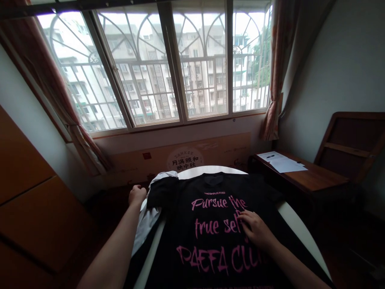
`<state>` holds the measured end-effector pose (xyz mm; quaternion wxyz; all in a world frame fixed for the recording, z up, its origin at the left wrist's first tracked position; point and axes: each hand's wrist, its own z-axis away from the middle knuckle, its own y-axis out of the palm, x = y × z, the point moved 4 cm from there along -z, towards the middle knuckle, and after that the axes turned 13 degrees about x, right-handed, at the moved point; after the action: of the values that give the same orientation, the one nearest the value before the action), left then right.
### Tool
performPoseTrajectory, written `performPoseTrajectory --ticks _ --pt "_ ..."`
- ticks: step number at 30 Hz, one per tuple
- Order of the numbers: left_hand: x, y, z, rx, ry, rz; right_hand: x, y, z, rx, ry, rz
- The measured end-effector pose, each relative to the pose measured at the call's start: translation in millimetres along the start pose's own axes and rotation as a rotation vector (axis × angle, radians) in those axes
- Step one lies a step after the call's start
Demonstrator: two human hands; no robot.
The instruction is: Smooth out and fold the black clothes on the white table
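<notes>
A black T-shirt (222,184) with pink lettering lies spread out, front side up, on a round white table (296,224). My right hand (255,228) rests on the print at the right, its fingers loosely stretched over the cloth. Just past the shirt's left sleeve (162,192), my left hand (137,195) has its fingers curled in. Whatever those fingers may grip is hidden. A white cloth (147,224) sits partly beneath that sleeve and hangs along the table's left side, close to my left wrist.
Behind the table, a printed cardboard panel (210,150) leans under a barred window (198,72). To the right, papers (285,162) and a pen lie on a wooden desk (327,178), beside a wooden chair back (351,136). An orange-brown cabinet (33,216) stands at left.
</notes>
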<state>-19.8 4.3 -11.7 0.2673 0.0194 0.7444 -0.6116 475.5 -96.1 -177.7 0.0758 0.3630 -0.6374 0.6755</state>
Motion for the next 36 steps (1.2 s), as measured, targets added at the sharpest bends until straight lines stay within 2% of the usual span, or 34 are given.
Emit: performPoseTrajectory --ticks 2,4,6,8,12,15,18,21,25,27,30,33,36 --pt "-11.4 6.6 5.6 -0.010 0.055 -0.075 -0.5 2.4 -0.7 0.014 0.032 0.036" --pt "-36.9 26.7 15.0 0.043 0.211 -0.150 0.3 4.2 -0.6 0.026 0.077 0.074" --pt "-69.1 60.2 31.4 0.159 0.389 -0.216 2.5 5.2 -0.3 0.044 0.121 0.110" --pt "-99.5 100.5 53.2 0.285 0.502 -0.270 5.5 5.6 -0.4 0.067 0.156 0.143" --pt "-138.9 174.1 92.6 0.476 0.528 -0.332 10.1 7.0 -3.1 0.119 0.221 0.199" --pt "-145.8 203.3 103.3 0.516 0.444 -0.342 8.6 6.7 -4.8 0.170 0.261 0.220" --pt "-142.5 212.4 101.4 0.510 0.400 -0.343 3.7 -2.8 -6.3 0.235 0.243 0.212" --pt "-139.4 213.1 97.8 0.504 0.403 -0.348 1.5 -24.4 -15.2 0.267 0.201 0.180" --pt "-139.8 211.5 97.1 0.495 0.395 -0.351 10.0 -49.2 -52.2 0.183 0.202 0.179" --pt "-140.5 210.7 97.7 0.493 0.395 -0.350 15.1 -47.8 -77.5 0.145 0.191 0.202" --pt "-140.5 210.1 98.2 0.493 0.402 -0.351 10.2 -31.3 -110.7 0.177 0.206 0.227" --pt "-139.7 210.4 98.2 0.497 0.402 -0.351 -13.3 -19.9 -131.5 0.221 0.277 0.246" --pt "-138.3 210.9 97.5 0.517 0.394 -0.340 -44.8 -25.4 -144.6 0.220 0.365 0.269"
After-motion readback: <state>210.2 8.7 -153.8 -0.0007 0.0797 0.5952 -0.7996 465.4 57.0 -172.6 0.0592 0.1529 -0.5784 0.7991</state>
